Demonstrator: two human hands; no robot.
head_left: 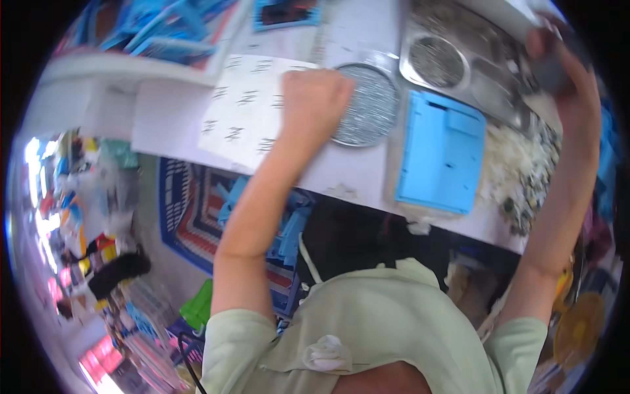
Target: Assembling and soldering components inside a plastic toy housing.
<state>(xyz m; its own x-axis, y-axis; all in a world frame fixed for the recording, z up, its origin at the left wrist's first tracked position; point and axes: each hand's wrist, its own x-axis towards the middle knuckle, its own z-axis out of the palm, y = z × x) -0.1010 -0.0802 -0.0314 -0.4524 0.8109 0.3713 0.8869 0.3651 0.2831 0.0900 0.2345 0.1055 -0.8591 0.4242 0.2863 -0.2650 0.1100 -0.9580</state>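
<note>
My left hand (318, 98) is closed, its fingers bent at the left rim of a round grey dish (371, 108) full of small shiny metal pieces. Whatever those fingers hold, if anything, is hidden. Under that hand lies a white sheet (246, 108) with handwritten marks. At the far right, my raised right hand (577, 69) is wrapped round a dark grey object (551, 69), too blurred to name. Between my arms a light blue plastic panel (443, 154) lies flat on the white tabletop (354, 174).
Metal trays (482, 85) with small parts stand behind the panel. A heap of small loose parts (531, 171) lies beside my right forearm. Blue plastic parts (164, 33) fill a container at the back left. Below the table's front edge sits a blue and red basket (190, 210).
</note>
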